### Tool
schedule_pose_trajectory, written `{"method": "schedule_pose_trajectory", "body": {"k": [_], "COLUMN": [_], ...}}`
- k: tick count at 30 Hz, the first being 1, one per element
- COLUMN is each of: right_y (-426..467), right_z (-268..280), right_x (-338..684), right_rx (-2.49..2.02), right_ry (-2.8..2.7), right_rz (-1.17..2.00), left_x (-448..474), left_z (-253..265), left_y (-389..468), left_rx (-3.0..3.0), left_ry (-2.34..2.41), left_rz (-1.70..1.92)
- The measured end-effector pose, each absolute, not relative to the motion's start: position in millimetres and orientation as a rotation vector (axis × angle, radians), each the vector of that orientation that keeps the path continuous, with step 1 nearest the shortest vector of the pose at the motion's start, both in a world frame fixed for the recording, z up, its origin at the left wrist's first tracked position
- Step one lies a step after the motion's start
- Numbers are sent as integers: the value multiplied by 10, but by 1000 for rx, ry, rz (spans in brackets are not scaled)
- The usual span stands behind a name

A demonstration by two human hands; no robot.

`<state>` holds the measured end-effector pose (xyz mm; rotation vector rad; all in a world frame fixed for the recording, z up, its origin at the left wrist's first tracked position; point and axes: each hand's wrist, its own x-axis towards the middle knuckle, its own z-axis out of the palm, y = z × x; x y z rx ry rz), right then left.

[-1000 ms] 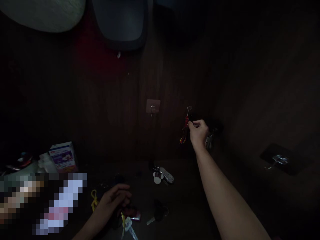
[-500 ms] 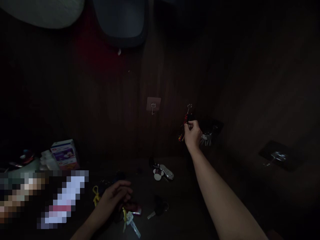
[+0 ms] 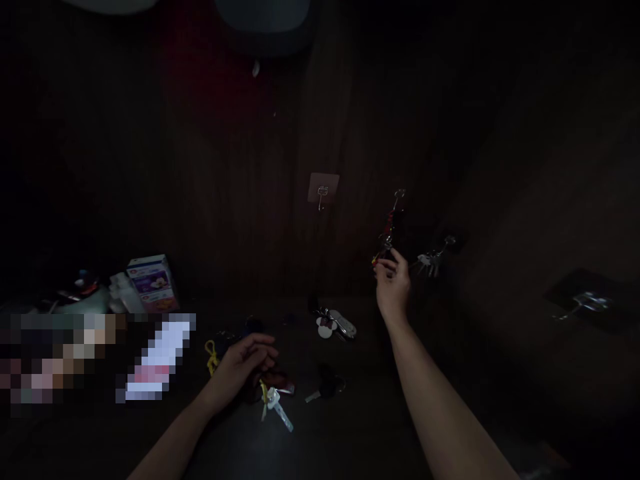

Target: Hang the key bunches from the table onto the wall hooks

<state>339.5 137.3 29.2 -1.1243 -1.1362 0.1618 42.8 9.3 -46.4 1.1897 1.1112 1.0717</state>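
On the dark wooden wall, a bunch of keys (image 3: 387, 230) with a red and yellow strap hangs from a small hook (image 3: 399, 193). Just below it is my right hand (image 3: 394, 287), fingers parted near the bunch's lower end; nothing shows in its grasp. My left hand (image 3: 245, 367) hovers low over the dark surface, fingers loosely stretched. Around it lie a yellow cord (image 3: 212, 357), a silver key (image 3: 281, 408) and a dark red item (image 3: 284, 385), partly covered by the hand. Dimness hides fine detail.
A keyring with a white mouse-shaped charm (image 3: 327, 327) and a dark-headed key (image 3: 325, 387) lie on the surface. Another hook (image 3: 321, 193) is on the wall. More keys (image 3: 429, 263) hang at right. A box (image 3: 153, 283) stands at left.
My right hand has come down from the hook, its fingers loosened off the hanging keys. My left hand keeps its place over the surface. The whole view has shifted.
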Motion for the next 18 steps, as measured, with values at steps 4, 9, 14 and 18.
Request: {"method": "schedule_pose_trajectory", "body": {"k": [4,9,14,18], "right_y": [1231,968,656,493], "right_z": [28,-226,-362,-360], "right_x": [3304,3030,2690,2493], "right_rx": [-1152,-1148,-1161,-1140], "right_ry": [-1169,-1260,-1491,-1892], "right_rz": [275,459,688,722], "left_x": [438,433,339,234], "left_z": [-445,-441,-442,-462], "left_y": [67,21,27,72], "left_rx": [1214,1254,1257,1241], "left_ry": [1121,1163,1292,1504], "left_rz": [1094,1344,1614,1719]}}
